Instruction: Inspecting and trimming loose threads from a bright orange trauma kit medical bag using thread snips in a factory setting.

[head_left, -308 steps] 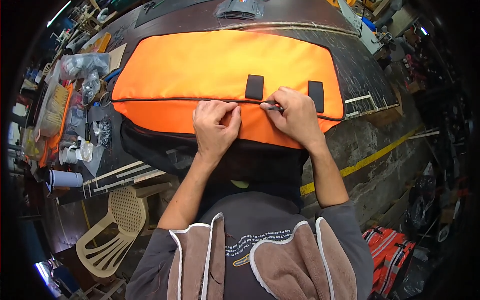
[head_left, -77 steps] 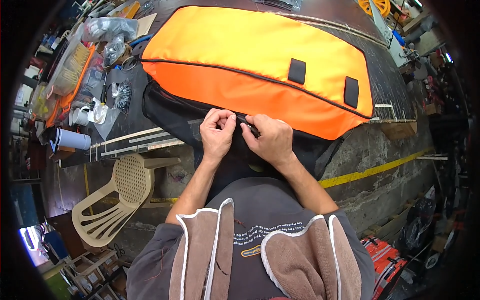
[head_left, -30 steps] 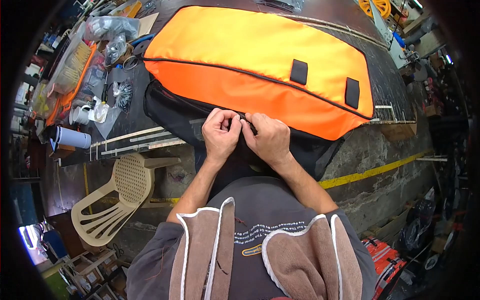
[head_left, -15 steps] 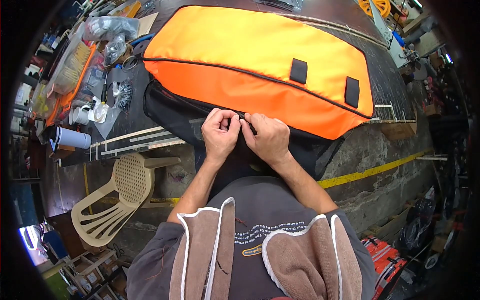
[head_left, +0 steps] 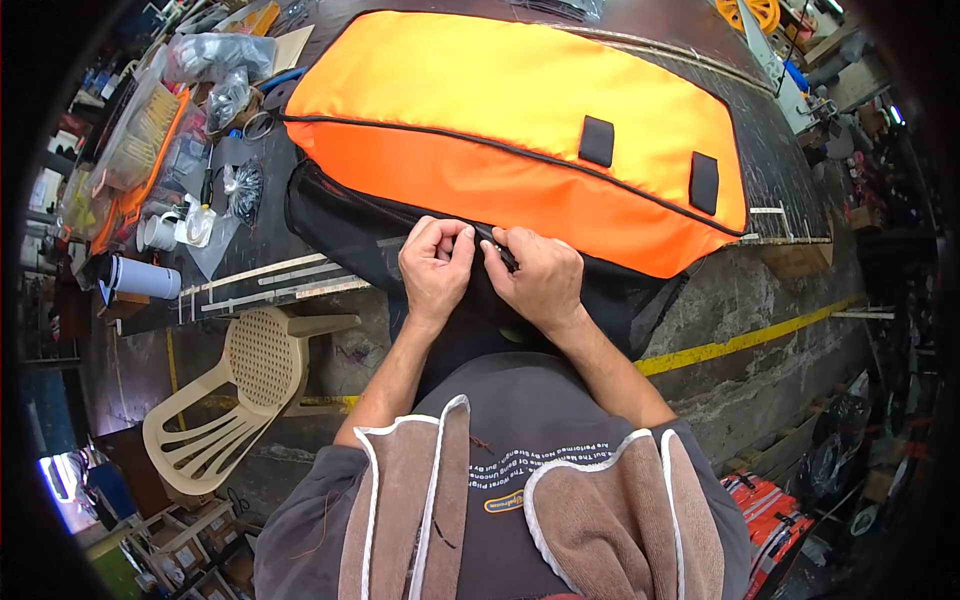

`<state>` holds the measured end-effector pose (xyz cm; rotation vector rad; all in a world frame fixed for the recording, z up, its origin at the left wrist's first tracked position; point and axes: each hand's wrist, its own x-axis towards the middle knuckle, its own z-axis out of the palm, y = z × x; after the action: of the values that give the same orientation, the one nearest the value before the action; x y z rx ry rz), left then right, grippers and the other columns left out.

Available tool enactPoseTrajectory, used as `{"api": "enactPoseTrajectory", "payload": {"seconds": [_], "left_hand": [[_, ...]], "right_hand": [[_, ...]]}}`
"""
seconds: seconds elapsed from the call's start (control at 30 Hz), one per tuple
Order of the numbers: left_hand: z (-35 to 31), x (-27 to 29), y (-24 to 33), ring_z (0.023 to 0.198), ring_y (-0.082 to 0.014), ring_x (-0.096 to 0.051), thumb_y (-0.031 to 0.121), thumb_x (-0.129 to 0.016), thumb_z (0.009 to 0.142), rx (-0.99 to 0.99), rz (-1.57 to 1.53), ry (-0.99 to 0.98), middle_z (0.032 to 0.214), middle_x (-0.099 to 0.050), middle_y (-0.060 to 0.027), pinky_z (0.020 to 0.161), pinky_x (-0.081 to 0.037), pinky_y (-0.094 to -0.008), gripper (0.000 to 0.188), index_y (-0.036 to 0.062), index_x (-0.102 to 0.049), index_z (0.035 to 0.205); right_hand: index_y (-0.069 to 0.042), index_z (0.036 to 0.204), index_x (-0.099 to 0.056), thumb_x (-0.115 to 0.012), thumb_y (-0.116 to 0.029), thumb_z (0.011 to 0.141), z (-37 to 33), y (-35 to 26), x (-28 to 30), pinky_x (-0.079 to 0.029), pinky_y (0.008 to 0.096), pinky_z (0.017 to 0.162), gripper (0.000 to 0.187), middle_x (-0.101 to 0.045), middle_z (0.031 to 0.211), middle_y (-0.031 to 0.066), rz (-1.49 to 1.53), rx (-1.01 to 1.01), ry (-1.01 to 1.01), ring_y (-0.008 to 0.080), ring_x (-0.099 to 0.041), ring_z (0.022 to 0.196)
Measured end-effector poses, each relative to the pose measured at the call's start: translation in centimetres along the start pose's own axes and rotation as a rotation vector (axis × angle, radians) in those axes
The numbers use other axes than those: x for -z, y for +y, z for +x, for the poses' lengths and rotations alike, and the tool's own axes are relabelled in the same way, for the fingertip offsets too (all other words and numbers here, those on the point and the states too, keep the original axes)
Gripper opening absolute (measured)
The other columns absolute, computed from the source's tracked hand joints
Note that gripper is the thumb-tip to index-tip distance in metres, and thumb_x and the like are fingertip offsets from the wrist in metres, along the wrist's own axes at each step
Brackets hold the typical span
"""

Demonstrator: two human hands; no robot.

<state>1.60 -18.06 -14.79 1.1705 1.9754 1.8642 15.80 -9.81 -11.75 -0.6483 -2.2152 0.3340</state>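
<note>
A large orange fabric cover (head_left: 440, 165) with black piping and two black strips lies across the dark table. Black mesh fabric (head_left: 340, 215) comes out from under its near side and hangs over the table edge toward me. At this near side, my left hand (head_left: 437, 272) has thumb and forefinger pinched together; what they hold is too small to make out. Just to the right, my right hand (head_left: 542, 278) is closed around a slim black thing (head_left: 508, 259), whose kind I cannot tell. A small gap separates the fingertips of the two hands.
Along the table's left lie a clear plastic box (head_left: 135, 145), plastic bags (head_left: 220, 58), white mugs (head_left: 158, 232) and a pale cylinder (head_left: 145, 277). A beige plastic chair (head_left: 262, 360) stands below the left table edge. A yellow line (head_left: 740, 340) crosses the floor.
My hands have drawn slightly apart, the left one a little to the left. More of the slim black thing shows in my right hand. The orange cover looks unmoved.
</note>
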Motion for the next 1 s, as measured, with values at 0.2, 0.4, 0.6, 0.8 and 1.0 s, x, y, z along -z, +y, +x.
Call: {"api": "enactPoseTrajectory", "payload": {"seconds": [0.2,0.4,0.6,0.8,1.0], "left_hand": [[0.9,1.2,0.6,0.068,-0.0133,-0.055,0.002,-0.077,0.092,-0.061,0.044,0.095,0.086,-0.063,-0.0044,0.061,-0.043,-0.0310,0.004,0.0017,-0.074,0.093],[2.2,2.1,1.4,0.088,-0.0246,-0.068,0.016,-0.084,0.082,-0.457,0.566,-0.030,0.097,-0.073,-0.0034,0.078,-0.045,-0.0391,0.016,0.0113,-0.078,0.096],[1.4,0.5,0.8,0.085,-0.0211,-0.068,0.020,-0.086,0.081,-0.464,0.645,0.042,0.092,-0.073,0.0008,0.076,-0.042,-0.0399,0.015,0.0137,-0.079,0.092],[2.2,-0.5,0.5,0.081,-0.0224,-0.071,0.018,-0.084,0.080,-0.435,0.668,0.089,0.086,-0.073,-0.0006,0.074,-0.041,-0.0409,0.012,0.0134,-0.077,0.087],[2.3,-0.8,1.2,0.075,-0.0239,-0.071,0.017,-0.083,0.078,-0.407,0.640,0.066,0.082,-0.072,-0.0018,0.071,-0.041,-0.0417,0.011,0.0127,-0.073,0.081]], "right_hand": [[-0.007,0.096,-0.075,-0.086,-0.021,0.087,0.5,0.4,1.0,-0.056,0.0397,0.063,0.020,-0.077,0.085,0.0086,0.008,-0.015,0.029,0.0289,-0.074,0.070],[-0.011,0.125,-0.068,-0.092,-0.029,0.083,2.4,3.2,2.5,-0.043,0.0393,0.072,0.052,-0.076,0.094,0.0025,-0.165,0.096,0.063,0.0231,-0.069,0.071],[-0.016,0.123,-0.070,-0.093,-0.027,0.084,4.8,5.4,2.7,-0.039,0.0383,0.073,0.047,-0.075,0.085,-0.0033,-0.226,0.208,0.146,0.0172,-0.064,0.066],[-0.016,0.123,-0.071,-0.093,-0.026,0.084,5.1,5.6,2.5,-0.039,0.0378,0.072,0.047,-0.075,0.084,-0.0044,-0.254,0.236,0.171,0.0171,-0.063,0.064],[-0.016,0.123,-0.071,-0.093,-0.025,0.084,5.0,5.7,2.7,-0.039,0.0370,0.073,0.046,-0.076,0.085,-0.0046,-0.228,0.223,0.149,0.0174,-0.061,0.063]]}}
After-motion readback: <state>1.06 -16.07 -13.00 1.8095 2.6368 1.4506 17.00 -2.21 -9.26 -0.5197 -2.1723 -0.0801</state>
